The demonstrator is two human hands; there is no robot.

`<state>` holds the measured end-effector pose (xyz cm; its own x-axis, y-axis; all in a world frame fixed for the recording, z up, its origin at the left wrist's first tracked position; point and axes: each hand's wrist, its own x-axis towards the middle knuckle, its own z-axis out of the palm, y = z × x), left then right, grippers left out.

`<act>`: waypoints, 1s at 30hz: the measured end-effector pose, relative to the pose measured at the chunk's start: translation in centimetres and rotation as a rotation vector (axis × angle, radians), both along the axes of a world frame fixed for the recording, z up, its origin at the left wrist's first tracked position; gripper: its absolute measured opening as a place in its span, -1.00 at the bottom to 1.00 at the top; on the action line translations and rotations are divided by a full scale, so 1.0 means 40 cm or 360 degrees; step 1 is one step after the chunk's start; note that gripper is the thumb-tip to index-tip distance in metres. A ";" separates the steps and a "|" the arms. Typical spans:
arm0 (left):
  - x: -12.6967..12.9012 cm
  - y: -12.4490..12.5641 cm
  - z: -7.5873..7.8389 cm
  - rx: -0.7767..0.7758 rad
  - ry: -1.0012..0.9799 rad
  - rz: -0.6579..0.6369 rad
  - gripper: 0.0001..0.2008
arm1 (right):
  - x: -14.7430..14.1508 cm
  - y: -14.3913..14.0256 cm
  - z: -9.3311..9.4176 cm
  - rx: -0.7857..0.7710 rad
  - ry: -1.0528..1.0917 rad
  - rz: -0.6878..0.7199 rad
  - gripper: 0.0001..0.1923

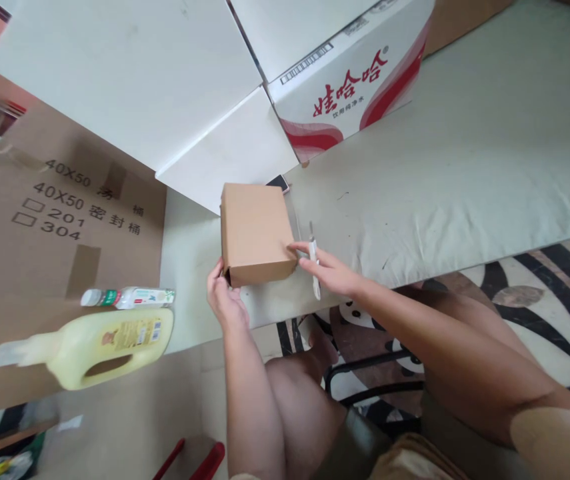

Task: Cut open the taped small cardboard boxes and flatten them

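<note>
A small brown cardboard box (pixel 256 232) lies closed on the pale cloth-covered table (pixel 465 167) near its front edge. My left hand (pixel 225 298) grips the box's near left corner from below. My right hand (pixel 325 267) holds a thin white utility knife (pixel 314 263), and its forefinger touches the box's right side. The knife points away from me along the box's right edge.
A large white box with red print (pixel 349 80) and white panels (pixel 129 73) stand behind the small box. A phone (pixel 279 183) peeks out by it. On flat brown cardboard (pixel 39 227) to the left lie a yellow jug (pixel 99 343) and a small bottle (pixel 127 297).
</note>
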<state>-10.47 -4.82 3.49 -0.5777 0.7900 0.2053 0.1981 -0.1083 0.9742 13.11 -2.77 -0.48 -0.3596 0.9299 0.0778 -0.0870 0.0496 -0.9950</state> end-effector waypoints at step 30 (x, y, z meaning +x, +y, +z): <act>0.069 0.055 -0.040 -0.0275 -0.0658 -0.0088 -0.70 | 0.062 0.100 0.009 -0.0609 -0.0117 -0.0371 -0.73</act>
